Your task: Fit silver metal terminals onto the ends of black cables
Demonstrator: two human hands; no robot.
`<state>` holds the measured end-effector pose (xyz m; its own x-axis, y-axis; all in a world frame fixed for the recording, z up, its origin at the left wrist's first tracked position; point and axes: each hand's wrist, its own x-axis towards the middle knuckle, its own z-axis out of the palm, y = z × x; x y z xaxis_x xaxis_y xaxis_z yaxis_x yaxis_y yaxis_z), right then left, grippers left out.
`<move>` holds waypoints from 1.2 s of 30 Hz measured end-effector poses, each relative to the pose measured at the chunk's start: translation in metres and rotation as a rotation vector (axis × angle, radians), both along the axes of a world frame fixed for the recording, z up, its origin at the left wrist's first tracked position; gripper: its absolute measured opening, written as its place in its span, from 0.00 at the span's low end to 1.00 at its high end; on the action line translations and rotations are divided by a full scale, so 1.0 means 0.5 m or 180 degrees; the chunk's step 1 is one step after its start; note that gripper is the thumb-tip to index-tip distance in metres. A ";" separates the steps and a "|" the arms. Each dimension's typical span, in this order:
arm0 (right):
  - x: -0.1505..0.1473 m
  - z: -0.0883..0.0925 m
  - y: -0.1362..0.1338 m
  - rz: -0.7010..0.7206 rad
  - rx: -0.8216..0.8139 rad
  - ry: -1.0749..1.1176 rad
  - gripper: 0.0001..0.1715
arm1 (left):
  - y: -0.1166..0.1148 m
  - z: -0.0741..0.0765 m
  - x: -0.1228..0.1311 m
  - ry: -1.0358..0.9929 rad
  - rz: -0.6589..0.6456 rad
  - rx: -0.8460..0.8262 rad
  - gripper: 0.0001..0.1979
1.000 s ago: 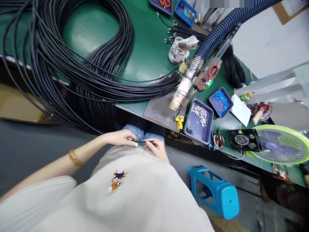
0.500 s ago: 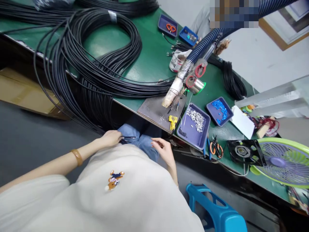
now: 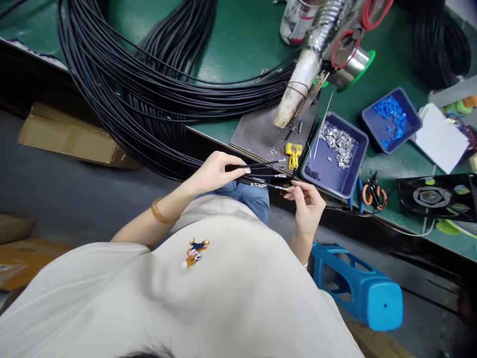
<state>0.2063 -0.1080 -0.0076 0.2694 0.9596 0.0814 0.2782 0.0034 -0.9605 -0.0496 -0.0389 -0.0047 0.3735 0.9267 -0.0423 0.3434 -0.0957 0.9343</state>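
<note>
My left hand (image 3: 219, 171) is closed around several black cables (image 3: 261, 164), held over my lap near the bench edge. Small metal terminals (image 3: 280, 175) show on their tips, fanned out to the right. With thumb and finger, my right hand (image 3: 308, 201) pinches the tip of the lowest cable. Beyond the hands, the rest of the cable bundle (image 3: 179, 102) loops across the bench and hangs over its edge. A yellow tool (image 3: 293, 155) lies on a dark board (image 3: 257, 130) just past the cable tips.
A purple tray (image 3: 337, 184) of metal pieces and a smaller tray (image 3: 413, 124) of blue pieces stand at right. Orange-handled pliers (image 3: 373, 190) lie beside them. A duct nozzle (image 3: 298, 97) and a solder spool (image 3: 352, 69) overhang the board. A blue stool (image 3: 383, 303) stands at lower right.
My left hand has moved up and right from my lap, bringing the cable ends into view. My right hand has moved right and now pinches one cable's tip. The camera view has shifted closer.
</note>
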 end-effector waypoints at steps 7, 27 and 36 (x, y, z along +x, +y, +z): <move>-0.027 0.010 0.039 0.0344 -0.0269 -0.0095 0.16 | -0.002 0.005 -0.004 0.0139 -0.0054 0.0141 0.15; -0.027 0.034 0.078 0.0827 -0.0399 -0.0170 0.18 | 0.014 0.021 0.001 0.0209 -0.0242 -0.0015 0.16; 0.009 0.043 0.072 -0.0578 0.0673 -0.0651 0.09 | 0.023 0.017 0.004 0.0237 -0.0224 -0.0062 0.15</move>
<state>0.2106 -0.0718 0.0139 0.3917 0.8536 0.3434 0.4792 0.1293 -0.8681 -0.0474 -0.0275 0.0036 0.4328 0.8970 -0.0901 0.4051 -0.1042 0.9083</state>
